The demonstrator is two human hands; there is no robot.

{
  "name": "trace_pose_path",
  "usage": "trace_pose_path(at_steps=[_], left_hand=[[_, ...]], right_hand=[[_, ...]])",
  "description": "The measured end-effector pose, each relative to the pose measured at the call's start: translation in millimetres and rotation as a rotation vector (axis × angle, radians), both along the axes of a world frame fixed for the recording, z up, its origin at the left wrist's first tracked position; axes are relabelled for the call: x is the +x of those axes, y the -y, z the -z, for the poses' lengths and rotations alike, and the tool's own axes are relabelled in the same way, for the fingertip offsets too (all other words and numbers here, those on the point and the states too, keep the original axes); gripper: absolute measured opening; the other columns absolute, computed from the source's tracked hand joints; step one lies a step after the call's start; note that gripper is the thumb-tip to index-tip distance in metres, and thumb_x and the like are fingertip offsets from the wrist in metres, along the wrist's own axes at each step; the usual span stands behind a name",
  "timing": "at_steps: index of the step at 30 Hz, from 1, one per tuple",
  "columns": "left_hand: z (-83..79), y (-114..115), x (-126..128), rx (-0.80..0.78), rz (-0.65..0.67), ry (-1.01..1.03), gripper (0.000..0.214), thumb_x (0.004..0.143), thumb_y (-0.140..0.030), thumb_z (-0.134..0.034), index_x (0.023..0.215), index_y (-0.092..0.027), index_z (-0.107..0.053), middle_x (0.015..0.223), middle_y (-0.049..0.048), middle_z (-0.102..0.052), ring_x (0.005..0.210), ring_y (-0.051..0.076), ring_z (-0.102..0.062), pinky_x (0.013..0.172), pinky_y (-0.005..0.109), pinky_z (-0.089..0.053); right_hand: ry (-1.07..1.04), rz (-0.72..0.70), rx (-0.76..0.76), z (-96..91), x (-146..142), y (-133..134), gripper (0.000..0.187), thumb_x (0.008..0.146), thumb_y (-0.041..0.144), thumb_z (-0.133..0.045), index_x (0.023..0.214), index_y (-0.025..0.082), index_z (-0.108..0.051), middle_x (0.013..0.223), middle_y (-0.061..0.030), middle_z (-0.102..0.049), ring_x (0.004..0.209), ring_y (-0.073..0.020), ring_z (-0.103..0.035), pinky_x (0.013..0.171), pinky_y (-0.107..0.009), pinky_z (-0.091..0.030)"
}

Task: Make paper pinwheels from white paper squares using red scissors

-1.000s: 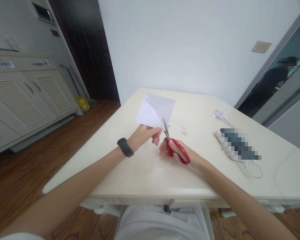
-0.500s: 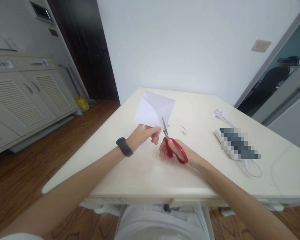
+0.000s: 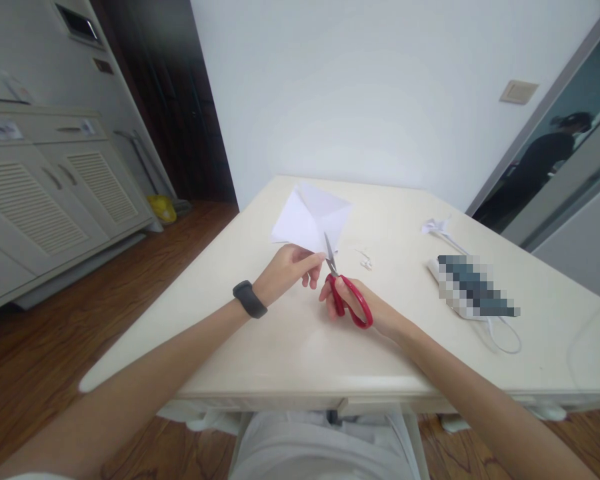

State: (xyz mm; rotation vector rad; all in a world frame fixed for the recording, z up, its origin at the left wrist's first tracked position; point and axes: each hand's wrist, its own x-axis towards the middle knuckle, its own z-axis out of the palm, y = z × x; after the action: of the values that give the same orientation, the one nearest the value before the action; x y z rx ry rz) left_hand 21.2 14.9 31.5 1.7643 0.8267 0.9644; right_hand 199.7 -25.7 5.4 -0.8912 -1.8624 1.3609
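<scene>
My left hand (image 3: 287,270) pinches the near corner of a folded white paper (image 3: 310,217) and holds it up above the cream table (image 3: 280,347). A dark band sits on that wrist. My right hand (image 3: 353,303) grips red-handled scissors (image 3: 347,297), fingers through the loops. The steel blades point up and away, and their tips meet the paper's lower edge beside my left fingers.
Small white paper scraps (image 3: 365,259) lie just right of the scissors; a crumpled scrap (image 3: 436,225) lies farther right. A blurred-out device (image 3: 475,287) with a white cable (image 3: 503,337) rests on the table's right side. White cabinets (image 3: 45,193) stand left. A person (image 3: 540,167) stands beyond the right doorway.
The paper has tilted and shifted slightly in my left hand. The scissors have edged a little up and left along its lower edge.
</scene>
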Motion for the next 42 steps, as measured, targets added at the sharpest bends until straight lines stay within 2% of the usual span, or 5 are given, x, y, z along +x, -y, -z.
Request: trace_pose_path(at_steps=[5,10,16,21,42], left_hand=[[5.2,3.8,7.0,0.016,-0.026,0.015,0.021,0.08,-0.038,-0.054,0.084,-0.017,-0.054,0.076,0.001,-0.059,0.062,0.013,-0.057,0.052,0.024,-0.044],[4.6,6.0,8.0,0.029,-0.067,0.053,0.022,0.083,-0.039,-0.048,0.083,-0.018,-0.052,0.079,0.0017,-0.058,0.07,0.015,-0.058,0.057,0.026,-0.047],[-6.3,-0.1,-3.8,0.086,-0.166,0.136,0.027,0.086,-0.038,-0.044,0.069,-0.018,-0.045,0.063,-0.003,-0.05,0.056,0.012,-0.055,0.051,0.024,-0.043],[-8.4,-2.4,-8.3,0.119,-0.22,0.154,0.029,0.086,-0.034,-0.044,0.063,-0.017,-0.046,0.052,-0.0043,-0.048,0.047,0.011,-0.05,0.05,0.024,-0.04],[-8.6,-2.4,-8.4,0.162,-0.272,0.11,0.033,0.085,-0.03,-0.042,0.054,-0.018,-0.045,0.045,-0.0026,-0.048,0.044,0.011,-0.047,0.05,0.025,-0.04]], right_hand=[[-0.043,0.055,0.0,2.9,-5.2,-3.8,0.047,0.089,0.055,-0.027,0.085,0.016,-0.055,0.064,-0.0009,-0.055,0.057,-0.012,-0.05,0.057,-0.025,-0.038],[-0.069,0.124,0.002,6.7,-6.6,-7.4,0.046,0.088,0.056,-0.028,0.084,0.017,-0.052,0.066,-0.0015,-0.054,0.059,-0.0126,-0.051,0.058,-0.026,-0.04],[-0.059,0.16,0.004,10.9,-6.1,-9.1,0.047,0.086,0.056,-0.034,0.084,0.016,-0.057,0.065,-0.0022,-0.055,0.056,-0.0121,-0.05,0.054,-0.025,-0.039],[-0.072,0.141,0.007,13.2,-6.5,-9.5,0.043,0.086,0.054,-0.038,0.084,0.016,-0.058,0.064,-0.0011,-0.054,0.057,-0.0124,-0.052,0.054,-0.024,-0.04],[-0.143,0.101,-0.015,0.1,-9.4,2.0,0.047,0.087,0.054,-0.034,0.084,0.015,-0.06,0.06,-0.0013,-0.056,0.053,-0.0116,-0.049,0.057,-0.025,-0.039]])
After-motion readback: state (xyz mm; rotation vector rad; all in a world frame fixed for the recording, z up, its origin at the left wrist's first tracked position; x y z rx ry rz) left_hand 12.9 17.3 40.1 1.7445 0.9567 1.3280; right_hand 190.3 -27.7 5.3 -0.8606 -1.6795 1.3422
